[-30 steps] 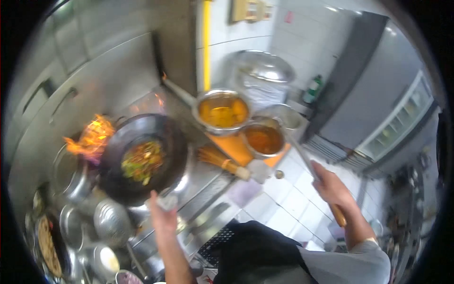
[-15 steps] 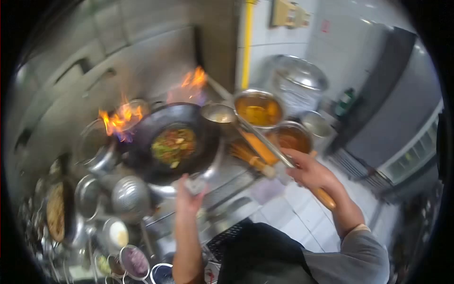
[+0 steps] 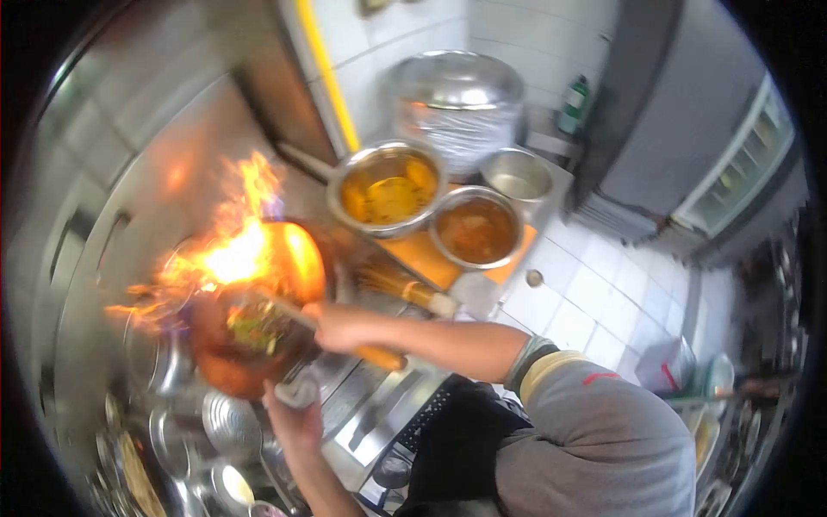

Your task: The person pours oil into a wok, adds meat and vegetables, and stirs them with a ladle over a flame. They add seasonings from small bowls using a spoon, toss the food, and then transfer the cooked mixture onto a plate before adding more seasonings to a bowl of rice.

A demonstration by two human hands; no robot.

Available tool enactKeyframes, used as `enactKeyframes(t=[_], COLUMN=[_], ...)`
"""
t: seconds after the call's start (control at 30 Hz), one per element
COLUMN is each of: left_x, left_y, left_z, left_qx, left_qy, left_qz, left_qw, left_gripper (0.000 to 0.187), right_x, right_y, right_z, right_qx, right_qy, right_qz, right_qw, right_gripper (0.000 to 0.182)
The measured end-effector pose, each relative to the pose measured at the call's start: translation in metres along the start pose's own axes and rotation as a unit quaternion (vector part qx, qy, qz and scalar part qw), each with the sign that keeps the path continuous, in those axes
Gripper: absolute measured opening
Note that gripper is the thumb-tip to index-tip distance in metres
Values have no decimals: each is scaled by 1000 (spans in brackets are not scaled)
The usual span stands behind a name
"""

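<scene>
My right hand (image 3: pixel 338 327) is closed on a long ladle (image 3: pixel 293 312) with a wooden handle end; its metal shaft slants down into the wok. My left hand (image 3: pixel 293 412) grips a folded white cloth (image 3: pixel 298 392) at the near rim of the wok (image 3: pixel 220 366). Chopped food, green and brown (image 3: pixel 257 327), lies inside the wok, with the ladle's bowl hard to make out beside it. Large bright flames (image 3: pixel 237 254) rise over the wok's far side and spill to its left.
Right of the wok stand a pan of yellow oil (image 3: pixel 388 189), a bowl of reddish liquid (image 3: pixel 476 227), an empty metal pot (image 3: pixel 517 177) and a big lidded pot (image 3: pixel 457 86). A bamboo brush (image 3: pixel 401 289) lies nearer. A perforated strainer (image 3: pixel 231 420) sits at lower left.
The ladle has moved left from beside the pans into the wok with my right hand. The flames have grown over the wok. The view has shifted right.
</scene>
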State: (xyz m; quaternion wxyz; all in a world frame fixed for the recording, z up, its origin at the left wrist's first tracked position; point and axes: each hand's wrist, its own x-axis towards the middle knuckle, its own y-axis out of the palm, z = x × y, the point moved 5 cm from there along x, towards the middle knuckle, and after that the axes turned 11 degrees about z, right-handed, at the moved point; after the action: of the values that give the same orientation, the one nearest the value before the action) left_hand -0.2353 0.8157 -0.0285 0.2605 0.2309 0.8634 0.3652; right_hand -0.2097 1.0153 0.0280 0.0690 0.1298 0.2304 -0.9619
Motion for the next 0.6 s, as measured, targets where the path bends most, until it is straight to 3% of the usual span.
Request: enactKeyframes(t=[0.03, 0.07, 0.1, 0.13, 0.2, 0.27, 0.33, 0.37, 0.4, 0.47, 0.53, 0.6], left_x=[5, -9, -8, -5, 26, 41, 24, 6, -12, -35, -16, -3], left_y=[-3, 26, 35, 41, 13, 8, 16, 26, 40, 62, 48, 25], left_z=[3, 3, 3, 3, 7, 10, 16, 16, 15, 13, 19, 33], left_qx=[-53, -49, -24, -4, 20, 45, -16, -53, -89, 8, -17, -9], left_qy=[-45, -4, -16, -22, -52, -57, 13, -18, -45, -1, -40, -1], left_qz=[112, -21, -20, -19, 15, 46, 10, 56, 104, 41, -99, -75], left_qw=[991, 999, 999, 1000, 998, 996, 1000, 997, 990, 999, 994, 997], left_gripper=[44, 45, 44, 43, 38, 34, 27, 25, 24, 25, 24, 24], right_x=[-19, -49, -68, -82, -96, -102, -115, -110, -111, -97, -77, -61], right_y=[6, 7, 12, -2, -20, -55, -89, -104, -120, -138, -127, -110], right_z=[-12, -7, -24, -28, -38, -35, -22, -28, -30, -28, -14, 4], right_qx=[1, -35, -56, -54, -195, -267, -142, -201, -229, -262, -276, -338], right_qy=[-53, -21, -58, -58, 80, 25, 142, -111, -129, -127, -118, -18], right_qz=[-27, 28, -45, -48, 53, 38, 176, 146, 170, 193, 208, 125], right_qw=[998, 999, 996, 996, 976, 963, 964, 962, 950, 937, 931, 933], right_gripper=[47, 52, 57, 57, 62, 64, 60, 55, 53, 50, 50, 49])
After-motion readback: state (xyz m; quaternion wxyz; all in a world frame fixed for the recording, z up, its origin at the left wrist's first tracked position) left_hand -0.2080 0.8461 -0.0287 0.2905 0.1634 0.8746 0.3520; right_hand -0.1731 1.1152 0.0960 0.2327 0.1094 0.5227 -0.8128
